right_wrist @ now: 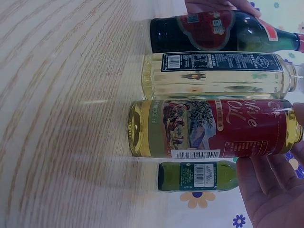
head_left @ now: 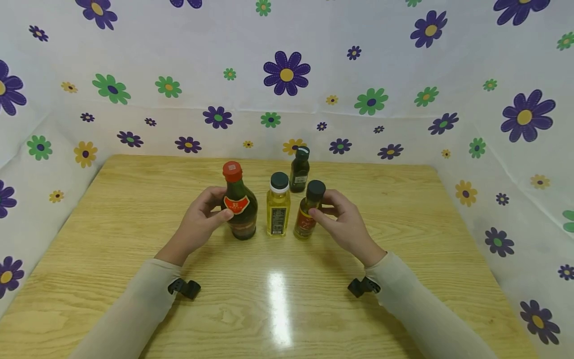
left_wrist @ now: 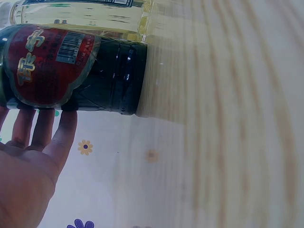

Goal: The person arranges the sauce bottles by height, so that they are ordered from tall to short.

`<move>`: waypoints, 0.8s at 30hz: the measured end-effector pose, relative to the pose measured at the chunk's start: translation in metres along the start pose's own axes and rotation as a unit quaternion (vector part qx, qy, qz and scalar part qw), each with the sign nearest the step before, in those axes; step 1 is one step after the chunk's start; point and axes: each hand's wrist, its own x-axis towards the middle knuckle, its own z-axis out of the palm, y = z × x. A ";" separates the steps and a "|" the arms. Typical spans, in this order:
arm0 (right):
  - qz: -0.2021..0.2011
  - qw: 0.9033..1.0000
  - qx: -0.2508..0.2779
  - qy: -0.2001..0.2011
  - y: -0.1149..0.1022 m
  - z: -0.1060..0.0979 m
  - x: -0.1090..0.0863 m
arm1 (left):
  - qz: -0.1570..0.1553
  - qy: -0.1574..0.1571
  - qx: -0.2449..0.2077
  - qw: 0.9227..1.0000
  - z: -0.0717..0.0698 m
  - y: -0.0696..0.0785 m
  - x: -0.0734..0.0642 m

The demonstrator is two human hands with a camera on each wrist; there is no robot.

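Note:
My left hand (head_left: 196,224) holds a dark green bottle (head_left: 243,227) with a red cap and a red label, its thumb on the front and its fingers at the side. In the left wrist view several fingers (left_wrist: 61,135) touch the bottle's wall (left_wrist: 107,76). On the other side, my right hand (head_left: 347,227) holds a small olive oil bottle (head_left: 305,223) with a black cap and red label, thumb across its upper front. The right wrist view shows this label (right_wrist: 209,128) closely. Both bottles stand upright; the far fingers are partly hidden behind them.
Between the two held bottles stands a square clear bottle (head_left: 278,219) of yellow oil with a dark cap. A small dark green bottle (head_left: 299,172) stands behind, toward the back edge. The wooden table (head_left: 224,309) is bordered by a white flowered cloth (head_left: 323,30).

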 end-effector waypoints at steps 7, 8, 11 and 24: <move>0.000 1.000 0.001 0.001 0.000 0.000 0.000 | -0.004 0.000 0.002 1.000 0.000 0.001 0.000; 0.001 1.000 0.001 0.002 0.000 0.000 0.000 | -0.004 0.000 0.002 1.000 0.000 0.001 0.000; 0.007 1.000 -0.002 0.001 -0.001 -0.001 0.001 | -0.004 0.000 0.002 1.000 0.000 0.001 0.000; 0.047 0.998 -0.023 -0.032 0.001 -0.039 0.012 | -0.003 -0.003 -0.006 1.000 -0.001 0.000 0.000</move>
